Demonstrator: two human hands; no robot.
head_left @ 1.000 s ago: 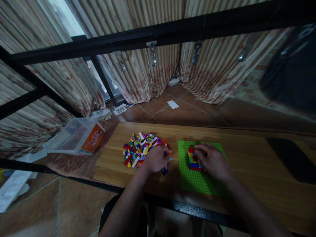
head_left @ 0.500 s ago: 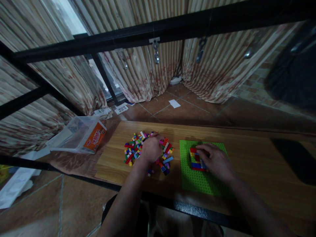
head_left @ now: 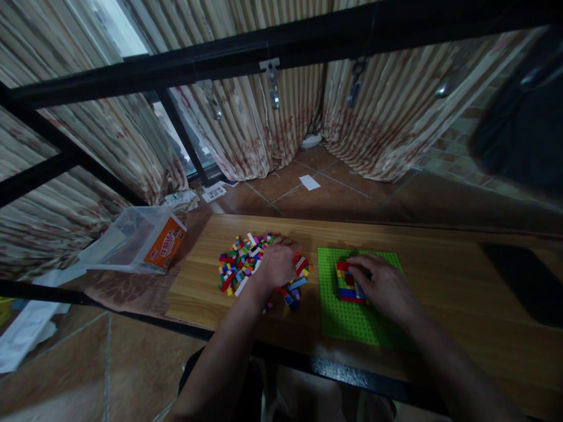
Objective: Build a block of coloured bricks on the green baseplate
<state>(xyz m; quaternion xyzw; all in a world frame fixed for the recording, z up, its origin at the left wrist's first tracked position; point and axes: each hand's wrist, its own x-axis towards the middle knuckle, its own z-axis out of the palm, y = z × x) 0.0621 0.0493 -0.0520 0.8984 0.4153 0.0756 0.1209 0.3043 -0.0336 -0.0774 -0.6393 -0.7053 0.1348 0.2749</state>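
Note:
My left hand (head_left: 278,264) is over the right part of a pile of loose toy building bricks (head_left: 237,266), its fingers curled downward. The back of the hand hides whatever lies under the fingertips. On a green studded baseplate (head_left: 329,316) stands a small build of red, yellow and blue bricks (head_left: 347,293). My right hand (head_left: 382,286) grips this build at its right side, thumb and fingers drawn together. Part of the build is covered by that hand.
The wooden tabletop (head_left: 440,293) has a black frame edge (head_left: 352,375) in front. A dark flat object (head_left: 523,281) lies at the right. Beyond the left end sits a clear plastic bin (head_left: 127,240) with an orange label. A black bar (head_left: 220,58) crosses above.
My left hand has shifted slightly to the right over the pile, uncovering more bricks on its left. My right hand stays at the build. The whole view has shifted slightly.

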